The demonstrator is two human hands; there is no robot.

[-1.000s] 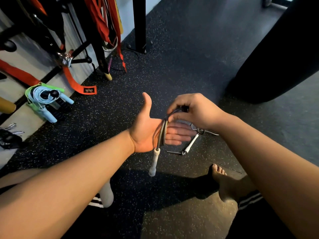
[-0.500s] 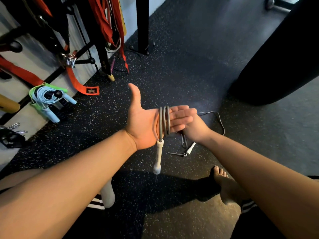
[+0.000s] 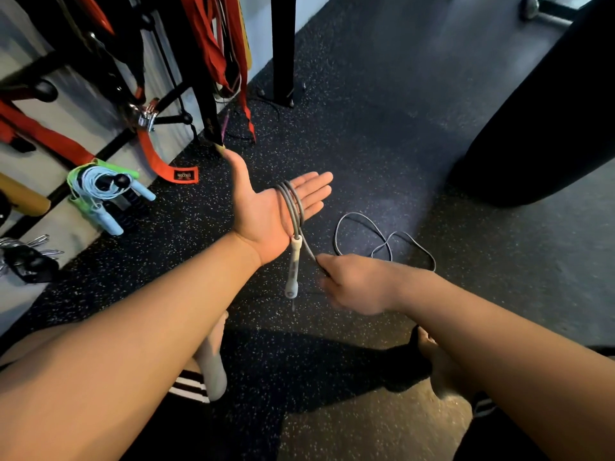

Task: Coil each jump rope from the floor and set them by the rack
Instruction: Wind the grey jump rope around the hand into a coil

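Note:
A grey jump rope (image 3: 292, 206) is wound in several loops around my left hand (image 3: 266, 207), which is held flat, palm up, fingers straight. Its white handle (image 3: 293, 266) hangs below the palm. My right hand (image 3: 354, 282) sits lower and to the right, pinching the rope's free run just under the handle. The loose remainder of the rope (image 3: 382, 242) lies in curls on the floor beyond my right hand. A coiled light-blue jump rope (image 3: 106, 189) and a green one (image 3: 75, 181) rest by the rack (image 3: 109, 148) at the left.
Orange and red straps (image 3: 159, 161) hang from the rack along the left wall. A black post (image 3: 282, 48) stands behind. A large black punching bag (image 3: 545, 104) fills the right. My bare feet (image 3: 439, 364) are on the speckled rubber floor, with metal clips (image 3: 30, 247) at far left.
My right hand has come out from behind the left fingers and dropped down toward me, drawing the rope's free run with it. More loose rope shows on the floor.

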